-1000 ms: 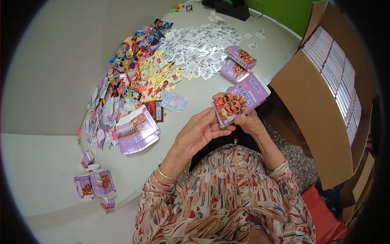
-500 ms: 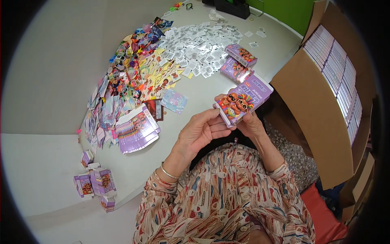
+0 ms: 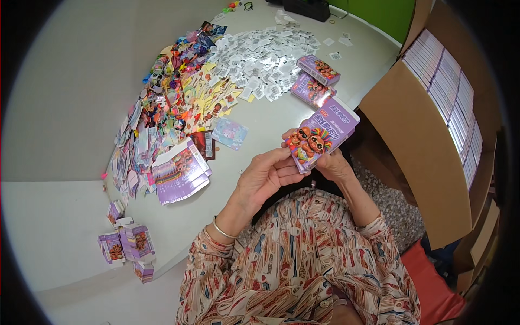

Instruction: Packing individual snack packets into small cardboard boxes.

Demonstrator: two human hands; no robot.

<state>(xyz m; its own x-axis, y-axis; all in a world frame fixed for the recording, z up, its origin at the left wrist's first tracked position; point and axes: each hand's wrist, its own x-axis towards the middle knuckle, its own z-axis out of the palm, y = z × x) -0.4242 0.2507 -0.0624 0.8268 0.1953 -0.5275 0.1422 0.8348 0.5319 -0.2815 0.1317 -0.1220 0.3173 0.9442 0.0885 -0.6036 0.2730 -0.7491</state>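
Between my hands is a small purple carton point(image 3: 331, 127) with cartoon figures on its front, tilted over the table's near edge. My left hand point(image 3: 268, 176) grips its lower left end, thumb on the edge and fingers curled beneath. At the bottom edge, my right hand point(image 3: 335, 165) holds it too, its other fingers partly hidden underneath. The carton's upper end shows a pale flap edge. Just beyond lie two finished-looking purple boxes, an upper box point(image 3: 318, 70) resting partly on a lower box point(image 3: 312, 91).
A fanned stack of flat purple cartons point(image 3: 181, 172) lies at left, near piles of colourful trinkets point(image 3: 176, 81) and white printed slips point(image 3: 265, 57). A shiny card point(image 3: 230, 134) lies in between. Several small boxes point(image 3: 135, 241) sit lower left. An open cardboard box point(image 3: 417, 141) of packed cartons stands right.
The white flap edge at the carton's lower left end no longer shows; that end now looks closed. Both hands keep their grip, with the carton shifted slightly left.
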